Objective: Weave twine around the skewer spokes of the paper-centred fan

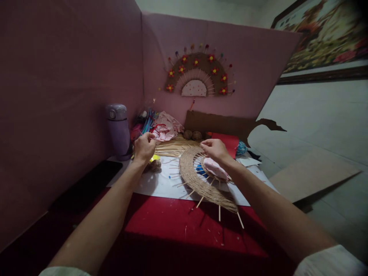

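Observation:
A half-ring of woven twine (pixel 191 174) with thin sticks jutting from its edges lies on a white sheet (pixel 169 188). At its inner side sits a pale pink dotted fabric piece (pixel 214 168), with something blue (pixel 201 170) beside it. My right hand (pixel 217 150) is closed in a pinch above the far end of the woven piece; whatever its fingertips hold is too small to make out. My left hand (pixel 144 147) is raised to the left, thumb and fingers pinched together, near a brown twine ball (pixel 155 165) and a yellow item (pixel 155 157). Any thread between the hands cannot be seen.
A purple bottle (pixel 119 132) and a black flat object (pixel 89 182) stand and lie left. Behind are loose sticks (pixel 169 147), pink dotted cloth (pixel 168 126), twine balls (pixel 192 135), cardboard (pixel 221 124) and red paper (pixel 227 143). A flowered fan decoration (pixel 197 63) hangs on the pink panel.

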Motion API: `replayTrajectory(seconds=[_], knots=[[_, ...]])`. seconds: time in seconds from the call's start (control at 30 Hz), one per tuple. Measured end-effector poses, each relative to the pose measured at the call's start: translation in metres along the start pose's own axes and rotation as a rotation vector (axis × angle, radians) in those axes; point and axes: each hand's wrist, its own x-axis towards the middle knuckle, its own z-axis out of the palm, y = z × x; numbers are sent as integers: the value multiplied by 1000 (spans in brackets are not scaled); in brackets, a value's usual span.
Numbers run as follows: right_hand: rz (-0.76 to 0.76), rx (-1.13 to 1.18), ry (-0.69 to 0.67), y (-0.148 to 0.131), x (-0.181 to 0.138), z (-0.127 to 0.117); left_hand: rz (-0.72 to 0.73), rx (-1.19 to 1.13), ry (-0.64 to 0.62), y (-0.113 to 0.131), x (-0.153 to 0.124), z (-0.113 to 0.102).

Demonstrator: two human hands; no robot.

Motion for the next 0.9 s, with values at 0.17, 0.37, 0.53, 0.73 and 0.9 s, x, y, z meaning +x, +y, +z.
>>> replayTrajectory(seconds=[0.17,0.37,0.53,0.73,0.9], knots=[[42,-323,67,39,-5,-26,292,322,18,7,-13,6],[153,-396,50,73,-12,-18,331,176,-705,11,-30,22],[210,-236,54,88,-4,-17,283,250,-914,6,-39,23],[256,152,-69,93,-7,-15,274,266,-940,5,-41,25],[308,545,-214,77,-17,-10,235,215,-960,1,-43,27]])
